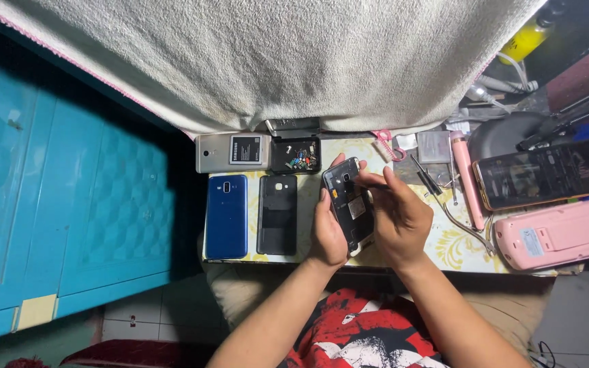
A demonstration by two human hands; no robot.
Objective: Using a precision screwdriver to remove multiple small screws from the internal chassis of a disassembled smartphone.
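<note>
A white towel is draped across the top of the view, above a small table covered with a patterned cloth. A blue cabinet is seen to the left. On the right edge of the table a pink case is laid, with a lit phone just above it and a pink tool beside that. On the left part of the table a blue phone and a black back cover are set side by side, with a silver phone and a small parts tray above them. At the centre, an opened phone is held just above the table, back removed and its inner parts exposed. It is gripped along its left edge by the left hand, fingers closed on the frame. The right hand is laid over its right side, thumb and forefinger pinched together at the upper end of the phone. Whether anything is held in the pinch cannot be told. Tweezers are left on the cloth near the right wrist.
</note>
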